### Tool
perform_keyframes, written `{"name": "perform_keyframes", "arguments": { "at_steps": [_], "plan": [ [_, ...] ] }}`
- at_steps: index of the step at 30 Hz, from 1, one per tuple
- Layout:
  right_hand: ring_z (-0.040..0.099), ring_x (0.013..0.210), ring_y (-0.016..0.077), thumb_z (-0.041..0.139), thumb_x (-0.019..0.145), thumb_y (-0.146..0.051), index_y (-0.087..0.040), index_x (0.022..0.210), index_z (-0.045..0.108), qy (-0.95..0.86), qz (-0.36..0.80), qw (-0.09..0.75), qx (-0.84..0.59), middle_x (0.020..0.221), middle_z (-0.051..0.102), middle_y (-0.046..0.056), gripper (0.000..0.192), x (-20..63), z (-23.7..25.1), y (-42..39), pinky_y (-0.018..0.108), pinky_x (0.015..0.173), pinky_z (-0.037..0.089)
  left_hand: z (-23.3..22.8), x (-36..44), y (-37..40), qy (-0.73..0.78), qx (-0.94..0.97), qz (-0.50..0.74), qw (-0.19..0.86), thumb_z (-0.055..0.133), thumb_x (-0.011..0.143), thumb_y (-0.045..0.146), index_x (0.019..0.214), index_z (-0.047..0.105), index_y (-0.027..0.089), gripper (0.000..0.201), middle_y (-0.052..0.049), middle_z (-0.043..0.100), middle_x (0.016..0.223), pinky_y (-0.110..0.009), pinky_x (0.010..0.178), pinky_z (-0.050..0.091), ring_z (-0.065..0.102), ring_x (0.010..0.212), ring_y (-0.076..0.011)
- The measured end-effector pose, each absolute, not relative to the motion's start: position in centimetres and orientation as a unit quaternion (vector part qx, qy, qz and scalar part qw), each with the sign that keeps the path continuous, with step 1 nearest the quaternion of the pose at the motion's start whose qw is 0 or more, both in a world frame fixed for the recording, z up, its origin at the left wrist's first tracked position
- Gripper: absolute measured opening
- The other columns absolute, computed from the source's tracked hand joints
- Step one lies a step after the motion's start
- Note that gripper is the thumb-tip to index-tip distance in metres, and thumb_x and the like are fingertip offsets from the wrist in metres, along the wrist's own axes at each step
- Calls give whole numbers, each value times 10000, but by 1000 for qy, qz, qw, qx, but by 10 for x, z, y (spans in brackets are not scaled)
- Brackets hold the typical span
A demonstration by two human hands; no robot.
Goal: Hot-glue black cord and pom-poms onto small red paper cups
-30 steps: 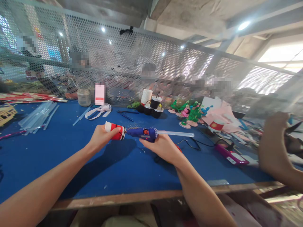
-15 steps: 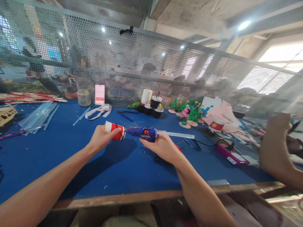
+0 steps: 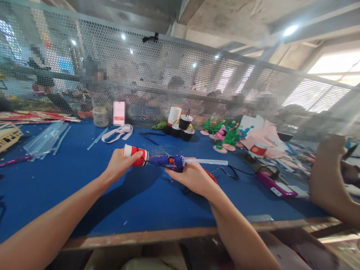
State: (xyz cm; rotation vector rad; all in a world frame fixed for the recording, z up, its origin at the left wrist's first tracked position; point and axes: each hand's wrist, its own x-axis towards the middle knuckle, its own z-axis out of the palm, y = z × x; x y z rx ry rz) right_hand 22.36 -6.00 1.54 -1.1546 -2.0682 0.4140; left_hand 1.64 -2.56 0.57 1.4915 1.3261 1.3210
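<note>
My left hand [image 3: 119, 167] has its grip closed around a small red and white paper cup [image 3: 136, 155], held on its side above the blue worktop [image 3: 84, 180], with the fingers wrapped on the body. My right hand [image 3: 194, 177] is closed on the handle of a blue glue gun [image 3: 167, 161], whose nozzle points to the cup's end and looks to touch it. A clear glue stick [image 3: 206, 162] comes out from the back of the gun.

I judge the cup is very light and thin, so it can crush easily; it is better to hold it around the middle with soft pressure. The gun is stiff and a little heavier, and its tip is probably hot.

The worktop is flat, covered in blue, with a worn wooden edge. More glue sticks [image 3: 46, 137] lie at far left, black small pots [image 3: 182, 127] and green craft pieces [image 3: 227, 135] are behind. Another person's arm [image 3: 327, 176] is at right. A perforated metal screen [image 3: 168, 75] closes the back.
</note>
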Motion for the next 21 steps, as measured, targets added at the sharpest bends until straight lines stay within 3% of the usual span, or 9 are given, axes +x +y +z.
{"name": "perform_keyframes", "arguments": {
  "at_steps": [10, 17, 21],
  "plan": [
    [417, 520, 92, 504, 717, -262, -161, 602, 520, -791, 179, 365, -456, 549, 469, -32, 154, 221, 19, -62, 208, 491, 340, 7, 17, -27, 516, 577, 522, 358, 641, 544, 316, 423, 464, 155, 268, 64, 392, 395, -183, 368, 229, 307, 391, -48],
    [392, 451, 96, 533, 689, -285, -180, 523, 469, -742, 193, 399, -504, 443, 389, -50, 207, 223, 21, -56, 225, 455, 337, 7, 18, -30, 494, 620, 506, 340, 632, 568, 340, 505, 597, 130, 222, 31, 489, 452, -201, 419, 320, 393, 443, -76],
    [445, 496, 116, 531, 684, -268, -183, 548, 508, -741, 193, 410, -495, 448, 419, -43, 162, 224, 24, -55, 232, 484, 366, 7, 18, -34, 496, 635, 499, 319, 621, 571, 345, 459, 561, 135, 245, 46, 428, 419, -196, 408, 299, 363, 430, -68]
  ]
}}
